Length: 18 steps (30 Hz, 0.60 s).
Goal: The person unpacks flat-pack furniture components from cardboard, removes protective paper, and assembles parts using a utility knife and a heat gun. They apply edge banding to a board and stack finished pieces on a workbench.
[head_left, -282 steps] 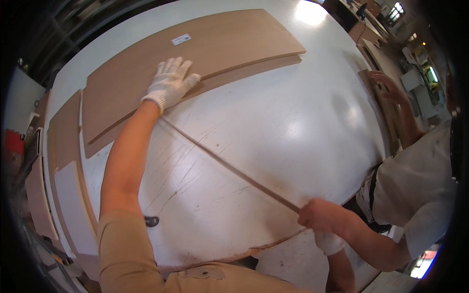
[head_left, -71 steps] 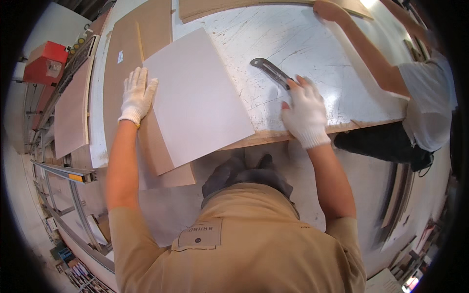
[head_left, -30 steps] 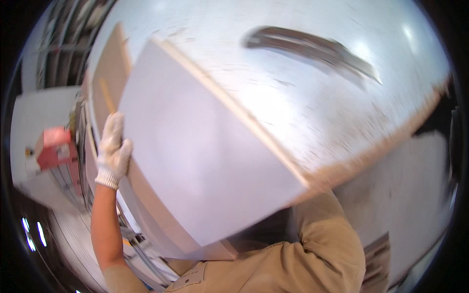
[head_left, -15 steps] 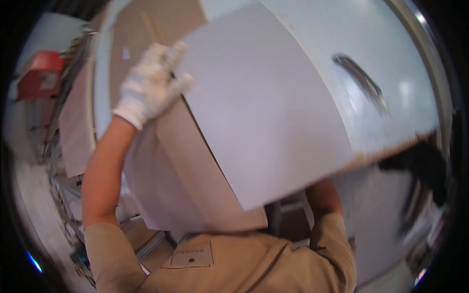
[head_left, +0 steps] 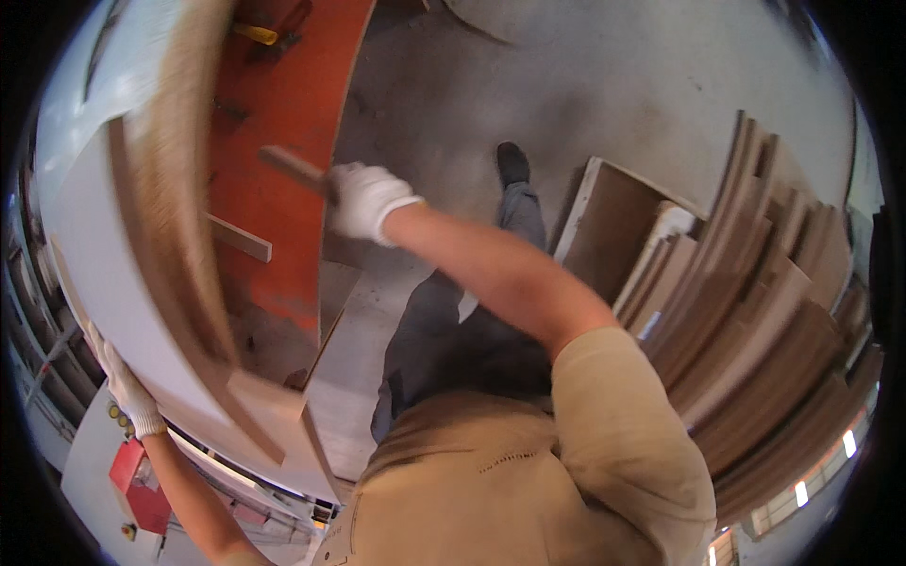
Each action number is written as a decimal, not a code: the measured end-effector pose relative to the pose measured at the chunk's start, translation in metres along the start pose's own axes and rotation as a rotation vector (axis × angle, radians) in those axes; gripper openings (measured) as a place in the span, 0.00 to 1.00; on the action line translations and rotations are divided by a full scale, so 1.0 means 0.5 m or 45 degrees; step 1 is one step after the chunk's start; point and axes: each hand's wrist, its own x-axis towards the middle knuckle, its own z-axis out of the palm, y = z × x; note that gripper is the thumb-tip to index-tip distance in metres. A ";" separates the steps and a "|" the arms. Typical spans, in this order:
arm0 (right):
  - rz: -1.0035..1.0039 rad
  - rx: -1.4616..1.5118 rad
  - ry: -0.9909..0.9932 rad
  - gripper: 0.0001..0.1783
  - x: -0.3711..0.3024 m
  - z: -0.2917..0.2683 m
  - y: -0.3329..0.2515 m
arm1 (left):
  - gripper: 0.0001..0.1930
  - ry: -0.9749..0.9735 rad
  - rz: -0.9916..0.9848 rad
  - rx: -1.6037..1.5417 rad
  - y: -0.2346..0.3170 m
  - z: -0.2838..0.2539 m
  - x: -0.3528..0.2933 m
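Note:
My right hand (head_left: 366, 204), in a white work glove, is closed round a short brown strip (head_left: 294, 167), blurred by motion; it looks like wood, but I cannot tell its exact kind. The hand is over the edge of an orange-red shelf surface (head_left: 274, 123). My left hand (head_left: 130, 391), also gloved, lies stretched along the outer edge of a pale panel (head_left: 113, 255) on the left, its fingertips partly out of sight. Brown panel edges (head_left: 146, 245) show beside the pale one.
A yellow-handled tool (head_left: 255, 35) and a light wooden strip (head_left: 241, 238) lie on the orange-red surface. Many brown boards (head_left: 746, 330) stand stacked on the right, beside an open wooden box (head_left: 623, 222). A red machine part (head_left: 142, 486) is at lower left. Grey floor (head_left: 604, 75) lies ahead.
The view has swung right, away from the worktop and the large pale sheet. My right hand, hidden under the sheet before, now shows with a strip in it. My left hand is at lower left.

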 end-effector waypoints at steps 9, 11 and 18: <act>-0.425 0.059 0.076 0.34 0.032 0.048 -0.080 | 0.34 0.008 -0.193 -0.275 0.026 0.010 -0.009; -0.321 -0.010 0.058 0.29 0.037 0.058 -0.051 | 0.34 -0.034 -0.056 -0.158 0.013 0.015 -0.003; -0.227 -0.328 -0.010 0.24 0.027 0.127 0.077 | 0.30 -0.015 -0.243 -0.157 -0.034 -0.038 -0.021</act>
